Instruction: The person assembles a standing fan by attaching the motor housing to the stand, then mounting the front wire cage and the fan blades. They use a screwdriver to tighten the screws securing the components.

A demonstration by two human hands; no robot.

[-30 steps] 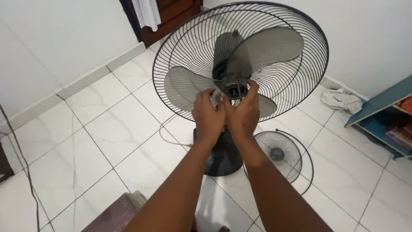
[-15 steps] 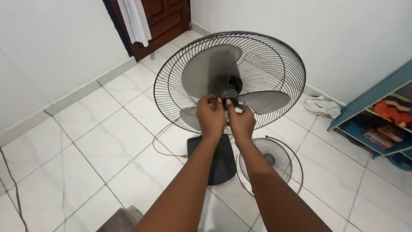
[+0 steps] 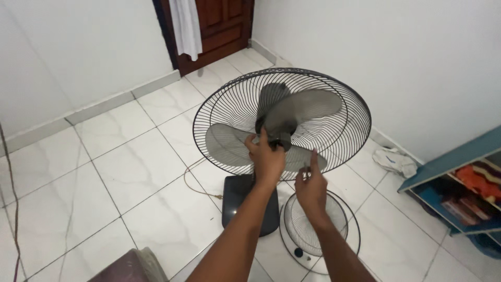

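Since half a second earlier our right hand (image 3: 311,187) had dropped below the dark hub (image 3: 280,140) of the grey three-bladed plastic fan, fingers loosely spread, while our left hand (image 3: 267,158) pinched it; one-handed, the blades might spin.

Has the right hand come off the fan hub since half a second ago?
Yes. The right hand has dropped down and away from the fan hub, now apart below it, while the left hand is at the hub.
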